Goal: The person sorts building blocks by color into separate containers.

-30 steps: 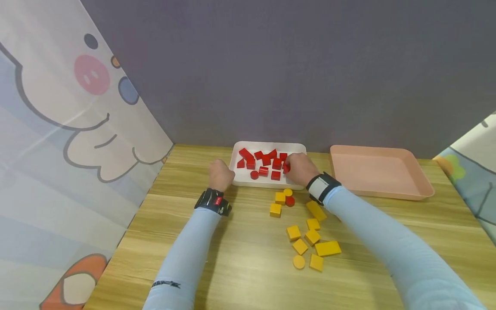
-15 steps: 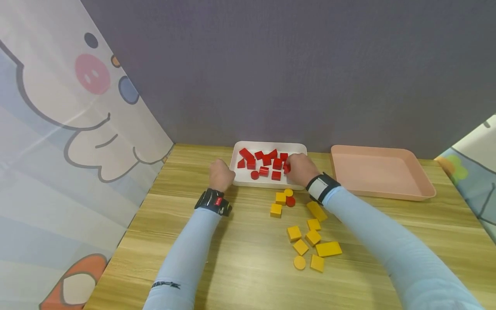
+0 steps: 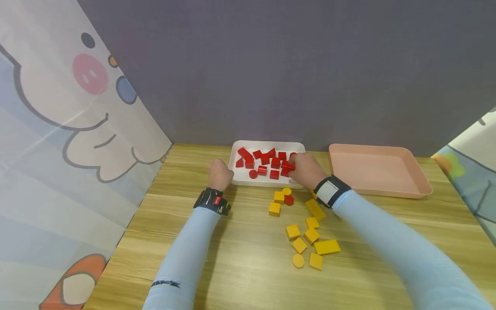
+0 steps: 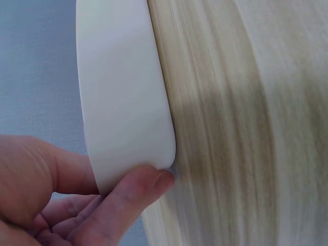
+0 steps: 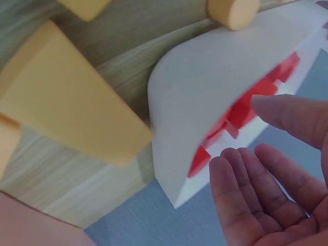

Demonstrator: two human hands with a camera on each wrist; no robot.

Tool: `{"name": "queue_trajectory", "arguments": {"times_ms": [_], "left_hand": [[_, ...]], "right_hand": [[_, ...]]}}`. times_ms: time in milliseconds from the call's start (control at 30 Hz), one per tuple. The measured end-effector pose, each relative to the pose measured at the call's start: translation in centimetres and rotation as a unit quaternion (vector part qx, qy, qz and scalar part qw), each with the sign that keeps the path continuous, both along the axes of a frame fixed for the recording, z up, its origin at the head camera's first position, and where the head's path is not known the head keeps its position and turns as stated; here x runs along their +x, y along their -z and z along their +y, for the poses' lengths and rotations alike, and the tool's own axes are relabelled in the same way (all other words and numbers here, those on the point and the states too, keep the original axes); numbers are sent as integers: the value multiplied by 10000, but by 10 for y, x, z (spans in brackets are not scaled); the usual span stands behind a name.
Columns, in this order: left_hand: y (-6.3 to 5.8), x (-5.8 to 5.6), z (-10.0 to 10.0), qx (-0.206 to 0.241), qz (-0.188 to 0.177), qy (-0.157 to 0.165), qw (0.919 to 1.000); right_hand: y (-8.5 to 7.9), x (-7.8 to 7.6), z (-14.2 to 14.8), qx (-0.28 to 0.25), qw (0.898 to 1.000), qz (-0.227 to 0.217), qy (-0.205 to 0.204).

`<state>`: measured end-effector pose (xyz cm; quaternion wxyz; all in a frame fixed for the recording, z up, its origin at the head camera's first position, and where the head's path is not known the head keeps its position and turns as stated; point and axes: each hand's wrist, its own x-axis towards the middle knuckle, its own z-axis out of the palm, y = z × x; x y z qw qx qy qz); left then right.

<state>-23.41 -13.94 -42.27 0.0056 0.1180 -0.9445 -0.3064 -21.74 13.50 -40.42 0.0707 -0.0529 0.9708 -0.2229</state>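
Note:
A white tray with several red blocks in it stands against the back wall. My left hand is at its left end; in the left wrist view, thumb and fingers pinch the tray's corner. Over the right end is my right hand, its fingertips close to a red block. The right wrist view shows that hand's thumb and fingers spread apart, nothing held between them, with red blocks inside the tray beyond.
Several yellow blocks lie scattered on the wooden table in front of the tray. Among them is a red disc. A pink tray stands to the right. Grey fabric wall rises behind.
My right hand has shifted slightly right and its fingers have come away from the red blocks, uncovering more of them at the tray's right end. The left hand keeps its place.

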Motion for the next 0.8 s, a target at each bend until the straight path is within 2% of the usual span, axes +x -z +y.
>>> {"name": "queue_trajectory", "arguments": {"times_ms": [133,233,433,567,667,800], "left_hand": [[0,0,-1,-85,32,12,10000],[0,-1,-3,-112,-5,38,9999],[2,-2,-6,-13,7,50,10000],[3,0,-5,-55,67,91,9999],[3,1,-3,-75,84,87,9999],[2,1,0,-100,63,66,9999]], "right_hand": [[-10,18,6,-111,9999,54,-17],[-11,34,9,-78,9999,77,-68],[-1,63,5,-181,9996,-131,-161],[4,79,2,-184,9991,244,-290],[6,88,1,-244,9982,371,-402],[10,95,2,-367,9983,150,-437]]}}
